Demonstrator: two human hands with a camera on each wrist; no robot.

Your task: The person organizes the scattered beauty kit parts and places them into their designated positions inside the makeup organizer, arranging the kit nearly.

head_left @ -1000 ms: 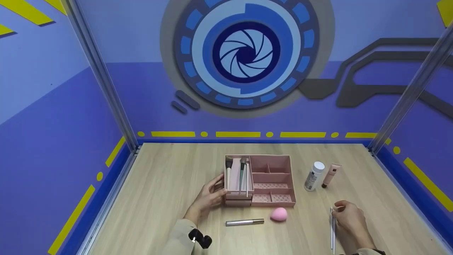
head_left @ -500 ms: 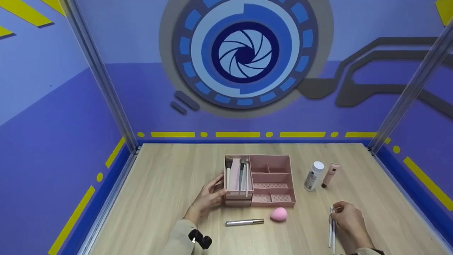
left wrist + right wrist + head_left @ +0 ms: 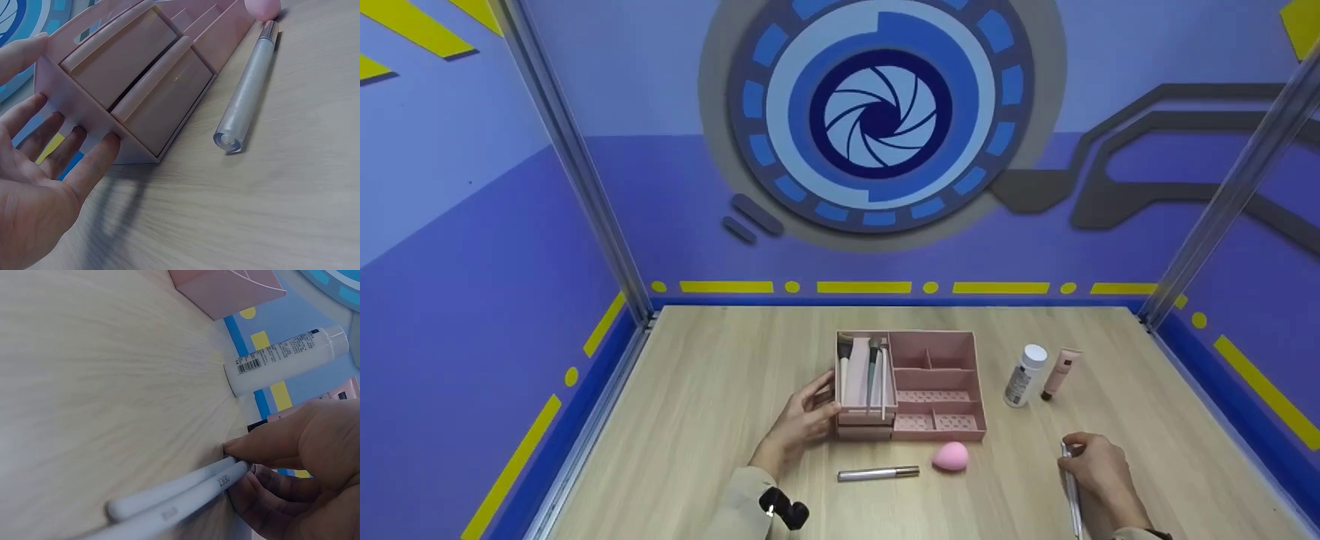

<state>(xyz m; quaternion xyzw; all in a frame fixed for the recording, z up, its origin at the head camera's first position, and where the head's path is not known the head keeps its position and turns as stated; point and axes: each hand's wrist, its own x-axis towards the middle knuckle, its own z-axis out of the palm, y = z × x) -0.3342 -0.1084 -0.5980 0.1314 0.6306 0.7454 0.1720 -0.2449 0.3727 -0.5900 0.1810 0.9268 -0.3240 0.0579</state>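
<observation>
With its thumb and fingertips, my right hand (image 3: 1099, 469) pinches two slim makeup brushes with white handles (image 3: 191, 486) at the table's right side. Their handles lie side by side and point toward me; the brush heads are hidden by the fingers. My left hand (image 3: 799, 421) rests its extended fingers against the left side of a pink organizer box (image 3: 98, 115). The box has two drawers at its front left and open compartments at the right. Several makeup brushes (image 3: 873, 379) lie in its upper left tray.
A silvery cosmetic tube (image 3: 877, 474) and a pink makeup sponge (image 3: 951, 456) lie in front of the box. To its right, a white bottle (image 3: 1025, 376) and a small pink tube (image 3: 1061, 373) stand on the wooden table (image 3: 712, 360). Walls enclose the back and sides.
The two brush handles in my right hand, earlier slightly apart, are now close together and their near ends have swung right. My left hand stays at the box.
</observation>
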